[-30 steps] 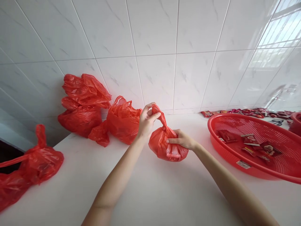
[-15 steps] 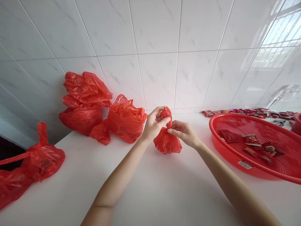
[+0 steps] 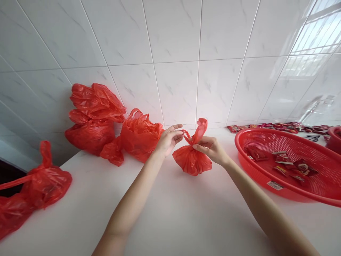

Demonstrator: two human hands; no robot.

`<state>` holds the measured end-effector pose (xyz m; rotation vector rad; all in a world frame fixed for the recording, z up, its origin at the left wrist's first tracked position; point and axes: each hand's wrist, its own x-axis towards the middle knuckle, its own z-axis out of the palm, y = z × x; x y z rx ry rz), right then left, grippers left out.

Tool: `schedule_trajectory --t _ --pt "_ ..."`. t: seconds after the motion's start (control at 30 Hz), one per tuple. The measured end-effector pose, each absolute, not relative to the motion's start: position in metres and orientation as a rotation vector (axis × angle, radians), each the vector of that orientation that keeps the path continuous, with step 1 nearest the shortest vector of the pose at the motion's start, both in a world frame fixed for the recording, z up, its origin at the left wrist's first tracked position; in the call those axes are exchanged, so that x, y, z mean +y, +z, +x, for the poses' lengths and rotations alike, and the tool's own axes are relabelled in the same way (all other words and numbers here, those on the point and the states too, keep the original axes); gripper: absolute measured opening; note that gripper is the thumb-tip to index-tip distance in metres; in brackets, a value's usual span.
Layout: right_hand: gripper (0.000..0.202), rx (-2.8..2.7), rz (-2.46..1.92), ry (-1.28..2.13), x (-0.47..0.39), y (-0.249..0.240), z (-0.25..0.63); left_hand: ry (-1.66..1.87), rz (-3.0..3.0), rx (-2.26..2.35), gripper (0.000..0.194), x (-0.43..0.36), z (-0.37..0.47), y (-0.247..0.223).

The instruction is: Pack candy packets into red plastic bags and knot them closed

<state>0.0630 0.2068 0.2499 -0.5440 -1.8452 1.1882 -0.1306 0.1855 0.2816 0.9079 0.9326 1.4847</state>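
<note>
A small filled red plastic bag (image 3: pixel 192 160) stands on the white counter, gathered at its neck. My right hand (image 3: pixel 210 148) pinches the neck from the right, and one loose end of the bag sticks up above it. My left hand (image 3: pixel 170 138) is at the left of the neck, its fingers partly spread, with a thin looped handle of the bag at its fingertips. Whether those fingertips grip the loop or only touch it is hard to tell.
Several filled red bags (image 3: pixel 141 138) stand at the back left against the tiled wall, with more (image 3: pixel 52 183) at the left edge. At right, a red mesh basket (image 3: pixel 266 177) holds small packets. More packets (image 3: pixel 282 127), dark scissors (image 3: pixel 312 137) and a clear bottle lie behind it.
My left hand has moved left and loosened from the bunched top of the bag. The top has parted into a thin loop and an upright end leaning right.
</note>
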Motion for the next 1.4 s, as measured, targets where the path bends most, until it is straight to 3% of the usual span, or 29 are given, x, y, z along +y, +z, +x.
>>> schedule_trajectory --t 0.3,0.7,0.87,1.1,1.4 --pt "0.040 -1.764 -0.617 1.247 0.214 0.247 0.066 1.483 0.698 0.993 0.024 0.203 -0.144 0.267" --pt "0.033 -1.631 -0.694 1.502 0.224 0.237 0.066 1.521 0.757 1.064 0.027 0.214 -0.154 0.255" --pt "0.037 -1.617 -0.717 1.551 0.224 0.236 0.065 1.575 0.958 1.006 0.021 0.200 -0.145 0.271" --pt "0.042 -1.847 -0.648 1.515 0.214 0.240 0.062 1.418 1.826 1.190 0.036 0.181 -0.128 0.269" --pt "0.043 -1.980 -0.589 1.481 0.207 0.254 0.068 1.179 1.966 1.129 0.027 0.184 -0.130 0.259"
